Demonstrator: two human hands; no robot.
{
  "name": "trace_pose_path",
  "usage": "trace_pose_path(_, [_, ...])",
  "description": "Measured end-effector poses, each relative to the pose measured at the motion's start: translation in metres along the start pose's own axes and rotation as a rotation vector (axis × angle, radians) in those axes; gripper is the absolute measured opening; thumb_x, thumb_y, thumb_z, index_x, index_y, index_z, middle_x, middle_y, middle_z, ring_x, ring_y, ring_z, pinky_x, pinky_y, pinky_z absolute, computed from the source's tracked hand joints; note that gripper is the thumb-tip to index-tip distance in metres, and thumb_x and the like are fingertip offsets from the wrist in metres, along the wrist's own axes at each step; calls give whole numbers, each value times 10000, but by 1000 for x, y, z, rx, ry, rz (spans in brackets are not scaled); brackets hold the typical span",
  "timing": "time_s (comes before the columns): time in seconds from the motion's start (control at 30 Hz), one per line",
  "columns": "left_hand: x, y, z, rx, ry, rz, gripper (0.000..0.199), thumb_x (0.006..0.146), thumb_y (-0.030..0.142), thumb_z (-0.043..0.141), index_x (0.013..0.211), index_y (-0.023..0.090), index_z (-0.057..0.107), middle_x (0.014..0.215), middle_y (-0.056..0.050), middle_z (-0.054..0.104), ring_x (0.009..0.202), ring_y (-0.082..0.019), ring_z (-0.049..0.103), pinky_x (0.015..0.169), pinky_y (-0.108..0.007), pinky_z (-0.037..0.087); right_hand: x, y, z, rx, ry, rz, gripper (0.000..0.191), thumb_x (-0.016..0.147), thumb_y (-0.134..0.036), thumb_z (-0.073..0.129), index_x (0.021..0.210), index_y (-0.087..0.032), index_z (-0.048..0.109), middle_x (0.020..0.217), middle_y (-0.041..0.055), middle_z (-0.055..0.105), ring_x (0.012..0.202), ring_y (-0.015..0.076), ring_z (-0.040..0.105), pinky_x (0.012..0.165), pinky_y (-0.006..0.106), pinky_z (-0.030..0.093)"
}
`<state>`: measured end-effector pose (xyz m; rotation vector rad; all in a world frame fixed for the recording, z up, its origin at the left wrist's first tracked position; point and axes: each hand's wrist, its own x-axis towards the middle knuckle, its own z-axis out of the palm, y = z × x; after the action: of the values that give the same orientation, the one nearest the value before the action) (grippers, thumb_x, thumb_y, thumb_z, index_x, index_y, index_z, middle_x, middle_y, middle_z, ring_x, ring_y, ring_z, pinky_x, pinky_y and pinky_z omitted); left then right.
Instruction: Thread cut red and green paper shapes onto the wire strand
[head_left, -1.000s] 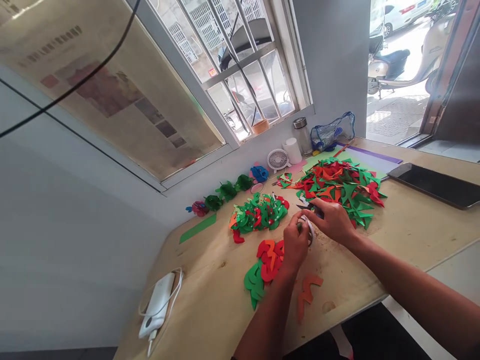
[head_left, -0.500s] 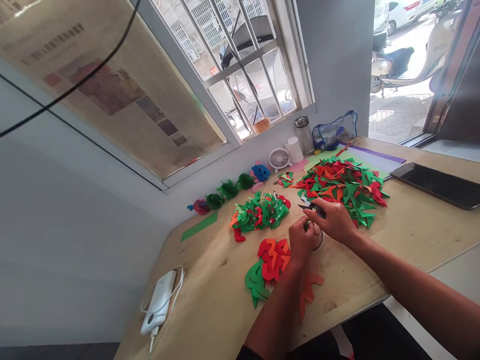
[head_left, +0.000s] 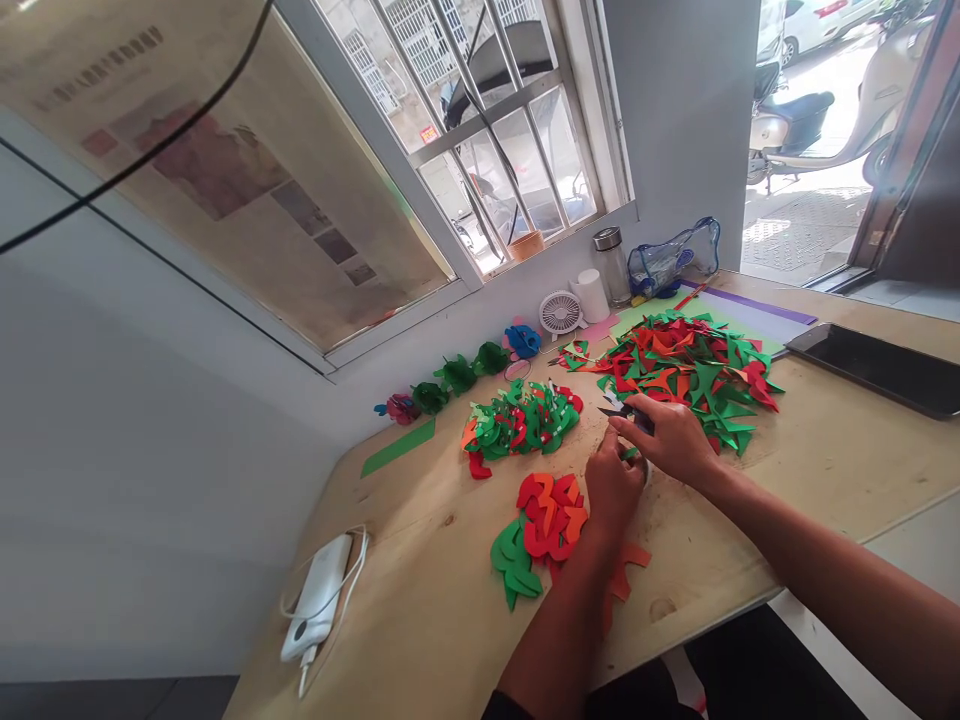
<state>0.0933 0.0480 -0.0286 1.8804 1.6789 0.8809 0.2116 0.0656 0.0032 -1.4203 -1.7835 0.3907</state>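
Note:
In my right hand (head_left: pixel 675 440) is a dark-handled pointed tool (head_left: pixel 613 412), its slim black tip pointing left. Whether it is a knife or scissors I cannot tell. My left hand (head_left: pixel 615 482) is just below it with fingers closed round a small green piece (head_left: pixel 628 454), mostly hidden. A rounded rim (head_left: pixel 645 470) shows partly behind the left fingers. Left of that hand are red and orange curved cut-outs (head_left: pixel 551 515) and green cut-outs (head_left: pixel 514 565). An orange scrap (head_left: pixel 630 565) lies partly under my left forearm.
Green and red pieces with pale patches (head_left: pixel 525 425) form one heap; red and green scraps (head_left: pixel 690 370) form a larger one. Along the wall stand a small fan (head_left: pixel 560 313), a white cylinder (head_left: pixel 591 294) and a bottle (head_left: pixel 612 270). A black tray-like object (head_left: pixel 877 368) and white power bank (head_left: pixel 319 598) lie at the sides.
My left hand has shifted slightly right and down, and more of the green piece shows by its fingers. My right hand still holds the tool in nearly the same place.

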Motion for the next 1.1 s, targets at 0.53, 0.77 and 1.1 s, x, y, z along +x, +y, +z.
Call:
trace_pose_path(0.53, [3, 7, -18, -889, 89, -313, 647, 683, 267, 601, 1301, 112, 490, 550, 49, 535, 412, -43, 331, 455, -184, 264, 1, 3, 4, -9, 21, -9, 442, 836, -590, 455, 853, -190, 644, 573, 5, 588, 518, 143, 509, 537, 244, 324])
trace_pose_path(0.77, [5, 11, -42, -1165, -28, -399, 469, 624, 277, 669, 1065, 128, 618, 527, 48, 514, 359, -11, 246, 398, -183, 150, 1, 2, 5, -54, -1, -25, 451, 841, -600, 440, 860, -199, 646, 584, 7, 605, 529, 149, 541, 524, 241, 309])
trace_pose_path(1.1, [-10, -5, -69, -1023, 101, -273, 341, 677, 326, 683, 968, 150, 652, 529, 48, 503, 400, -26, 309, 410, -177, 190, -5, -1, 7, -263, -92, -173, 410, 878, -557, 410, 882, -211, 629, 652, 20, 656, 566, 164, 598, 507, 243, 276])
